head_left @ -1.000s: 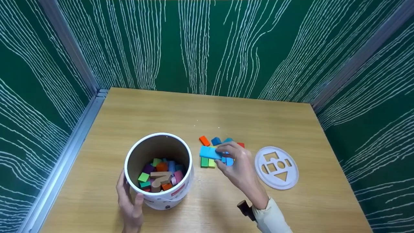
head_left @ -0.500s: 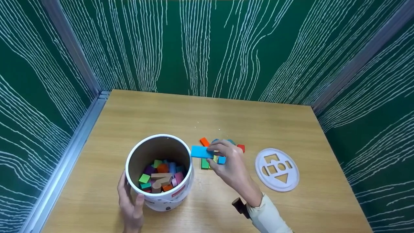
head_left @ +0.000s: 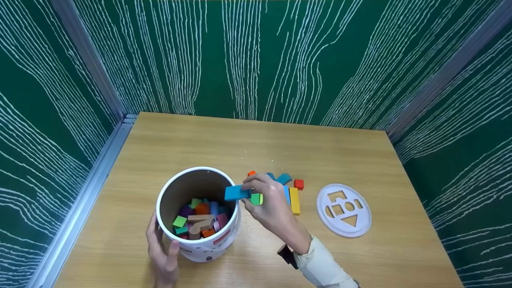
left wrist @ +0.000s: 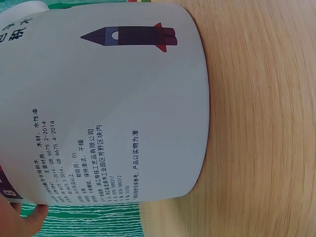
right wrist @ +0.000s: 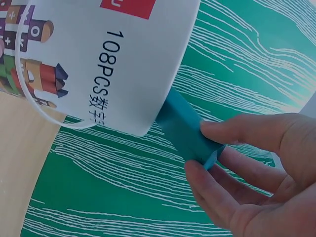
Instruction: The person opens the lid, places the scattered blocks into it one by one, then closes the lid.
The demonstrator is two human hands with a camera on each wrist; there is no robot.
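A blue rectangular block (head_left: 236,193) is pinched between the thumb and fingers of my right hand (head_left: 270,204). It overlaps the right rim of the white bucket (head_left: 208,255) in the head view. The right wrist view shows the block (right wrist: 185,128) tilted, its far end at the rim. Inside the bucket lie many coloured and plain wooden blocks (head_left: 201,218). My left hand (head_left: 163,256) holds the bucket's left side, thumb toward the front and fingers round the wall. Only part of that hand (left wrist: 29,222) shows in the left wrist view.
Several coloured blocks lie right of the bucket, partly behind my right hand, among them a yellow block (head_left: 295,201) and a red block (head_left: 299,184). Farther right lies a round white lid (head_left: 340,228) with shaped holes. Green walls with white lines border the wooden table (head_left: 192,140).
My right hand has carried the blue block leftward from above the loose blocks to the bucket's rim, uncovering the yellow block. My left hand has stayed at the bucket.
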